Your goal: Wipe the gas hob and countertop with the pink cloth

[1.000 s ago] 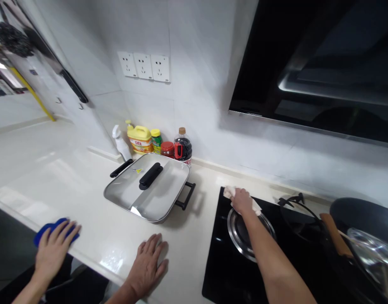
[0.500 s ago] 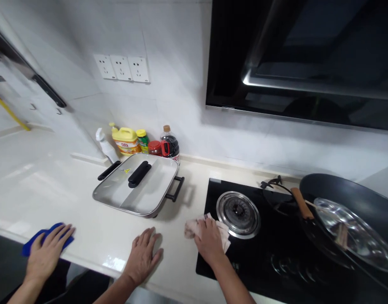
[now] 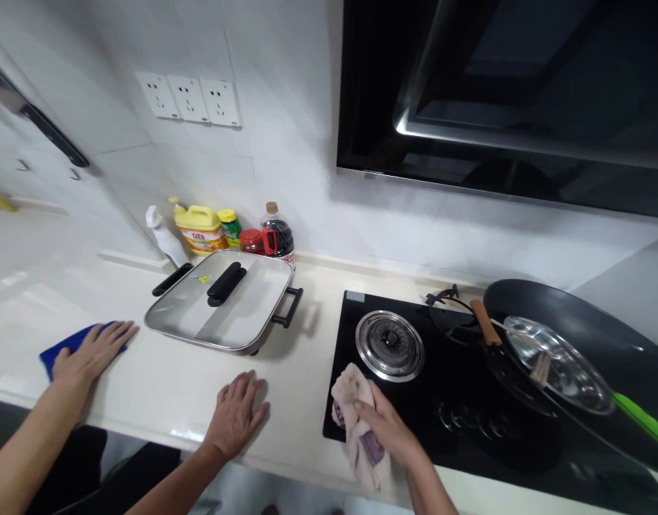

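Note:
My right hand (image 3: 389,425) grips a pale, stained cloth (image 3: 355,400) over the front left corner of the black gas stove (image 3: 415,436); the cloth is bunched and hangs down toward the counter's front edge. My left hand (image 3: 237,415) lies on the white countertop (image 3: 291,422) with its fingers spread and nothing in it. A round burner (image 3: 390,345) is just beyond the cloth. Farther back and left of it stands a rectangular electric pan (image 3: 222,300) with a glass lid and black handles.
At the left, another person's hand (image 3: 96,350) presses a blue cloth (image 3: 66,350) on the counter. A wok (image 3: 602,329) holding a clear lid stands right on the stove. Bottles and jars, including a yellow jug (image 3: 201,229), line the wall. A range hood (image 3: 495,107) hangs above.
My right hand has lifted the cloth off the stove edge and drawn it toward me. The other person's hand has slid the blue cloth farther onto the counter. My view has shifted slightly.

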Motion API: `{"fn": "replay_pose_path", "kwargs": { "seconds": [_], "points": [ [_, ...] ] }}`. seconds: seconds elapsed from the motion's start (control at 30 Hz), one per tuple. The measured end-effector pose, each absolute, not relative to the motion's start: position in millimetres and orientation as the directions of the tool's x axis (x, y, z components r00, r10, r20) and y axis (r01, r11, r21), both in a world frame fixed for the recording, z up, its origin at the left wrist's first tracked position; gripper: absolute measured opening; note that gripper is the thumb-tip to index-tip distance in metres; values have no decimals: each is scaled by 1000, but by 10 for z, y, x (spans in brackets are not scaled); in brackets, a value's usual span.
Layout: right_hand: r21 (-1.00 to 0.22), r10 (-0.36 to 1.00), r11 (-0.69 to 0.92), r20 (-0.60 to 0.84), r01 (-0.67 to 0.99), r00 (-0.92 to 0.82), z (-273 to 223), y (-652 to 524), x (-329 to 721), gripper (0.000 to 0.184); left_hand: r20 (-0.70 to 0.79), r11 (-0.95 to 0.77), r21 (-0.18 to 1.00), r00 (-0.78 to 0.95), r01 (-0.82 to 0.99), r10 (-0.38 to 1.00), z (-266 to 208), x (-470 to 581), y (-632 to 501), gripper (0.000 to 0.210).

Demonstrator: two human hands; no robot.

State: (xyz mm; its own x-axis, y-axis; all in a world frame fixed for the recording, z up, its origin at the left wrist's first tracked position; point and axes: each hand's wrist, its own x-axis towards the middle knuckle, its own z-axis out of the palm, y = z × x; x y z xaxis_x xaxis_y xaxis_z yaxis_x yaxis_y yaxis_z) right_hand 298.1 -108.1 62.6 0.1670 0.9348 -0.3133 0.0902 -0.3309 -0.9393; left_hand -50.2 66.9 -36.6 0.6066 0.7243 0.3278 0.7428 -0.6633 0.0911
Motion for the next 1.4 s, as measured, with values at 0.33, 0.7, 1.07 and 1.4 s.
{"fn": "replay_pose_path", "kwargs": {
  "seconds": [0.33, 0.7, 1.07, 1.4],
  "points": [
    [-662, 848, -373, 40, 650, 528, 193, -1221, 3663, 60, 289, -658, 73, 616, 749, 733, -309, -482, 635, 41],
    [-267, 919, -341, 106, 901, 379, -145, -691, 2660, 49, 306, -663, 72, 617, 745, 726, -377, -528, 641, 42],
    [-276, 978, -208, -45, 938, 203, 277, 216, 3127, 50, 299, -662, 96, 613, 743, 732, -401, -546, 632, 43],
    [-223, 901, 190, -347, 956, -260, 808, 62, 3581, 62, 300, -655, 102, 604, 749, 738, -356, -519, 587, 42]
  ]
}}
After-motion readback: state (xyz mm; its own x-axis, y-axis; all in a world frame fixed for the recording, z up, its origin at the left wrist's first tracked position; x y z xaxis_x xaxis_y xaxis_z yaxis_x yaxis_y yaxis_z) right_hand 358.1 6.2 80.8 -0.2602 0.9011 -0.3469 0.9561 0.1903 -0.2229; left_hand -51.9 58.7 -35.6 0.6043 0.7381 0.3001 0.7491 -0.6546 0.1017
